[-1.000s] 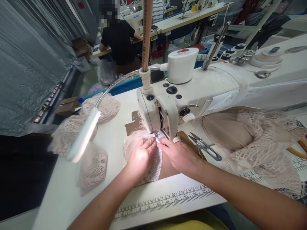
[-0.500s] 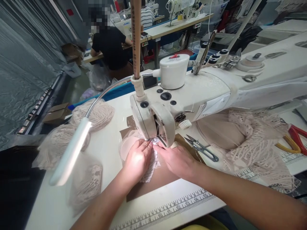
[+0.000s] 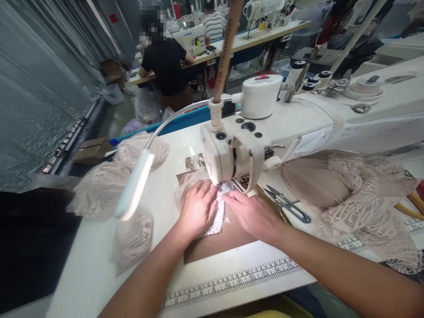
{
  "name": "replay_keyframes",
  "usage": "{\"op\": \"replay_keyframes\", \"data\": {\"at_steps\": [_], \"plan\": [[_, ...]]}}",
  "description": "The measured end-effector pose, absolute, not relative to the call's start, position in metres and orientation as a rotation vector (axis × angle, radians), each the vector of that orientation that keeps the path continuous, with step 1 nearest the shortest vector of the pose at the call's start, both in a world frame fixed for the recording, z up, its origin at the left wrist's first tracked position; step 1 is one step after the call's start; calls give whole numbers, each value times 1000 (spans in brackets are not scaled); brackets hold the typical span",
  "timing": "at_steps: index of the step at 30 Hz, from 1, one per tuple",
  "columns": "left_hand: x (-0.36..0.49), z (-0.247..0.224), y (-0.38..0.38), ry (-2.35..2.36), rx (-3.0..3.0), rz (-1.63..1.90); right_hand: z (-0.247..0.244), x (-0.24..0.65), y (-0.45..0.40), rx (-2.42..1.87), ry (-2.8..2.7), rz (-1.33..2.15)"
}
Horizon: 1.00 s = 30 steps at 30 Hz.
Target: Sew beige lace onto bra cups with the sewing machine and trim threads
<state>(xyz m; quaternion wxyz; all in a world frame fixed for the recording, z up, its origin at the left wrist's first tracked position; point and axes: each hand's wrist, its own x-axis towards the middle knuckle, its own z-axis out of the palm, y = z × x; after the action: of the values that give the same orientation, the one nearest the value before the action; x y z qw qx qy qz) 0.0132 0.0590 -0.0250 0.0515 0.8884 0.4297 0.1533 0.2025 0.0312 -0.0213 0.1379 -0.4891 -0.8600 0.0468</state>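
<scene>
Lace lies under slightly parted left fingers, beside close-set right fingers.

JUKI on rear machine, numbered ruler

My left forearm, watched from my distant post, enters from 7 o'clock; the left hand, back uppermost, extends its fingers toward 1 o'clock. My right forearm enters from 4 o'clock; the right hand, also back uppermost, directs its fingers toward 10 o'clock. Opposing fingertips lie near, slightly apart.
</scene>
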Motion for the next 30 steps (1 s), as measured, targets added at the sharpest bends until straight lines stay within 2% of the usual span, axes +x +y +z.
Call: {"op": "replay_keyframes", "data": {"at_steps": [4,8,12,15,19,23,24,27,30], "plan": [[13,-16,49,1441,2671,414,-27,204,29,-1387,-2463,74],[-8,11,27,1527,2551,360,-34,207,33,-1294,-2436,55],[-64,23,-12,1853,2353,503,-38,209,35,-1235,-2426,96],[-114,15,-42,2115,1947,656,-33,211,35,-1248,-2395,222],[-146,13,-81,1967,1444,1040,-15,213,24,-1264,-2230,638],[-113,18,-107,1397,897,1443,1,197,-13,-1121,-1909,1601],[-97,17,-108,1297,851,1449,2,188,-25,-1012,-1742,1811],[-45,12,-104,1103,798,1341,4,159,-49,-792,-1292,2092],[-7,6,-92,1022,784,1224,2,151,-54,-712,-883,2083]]}}
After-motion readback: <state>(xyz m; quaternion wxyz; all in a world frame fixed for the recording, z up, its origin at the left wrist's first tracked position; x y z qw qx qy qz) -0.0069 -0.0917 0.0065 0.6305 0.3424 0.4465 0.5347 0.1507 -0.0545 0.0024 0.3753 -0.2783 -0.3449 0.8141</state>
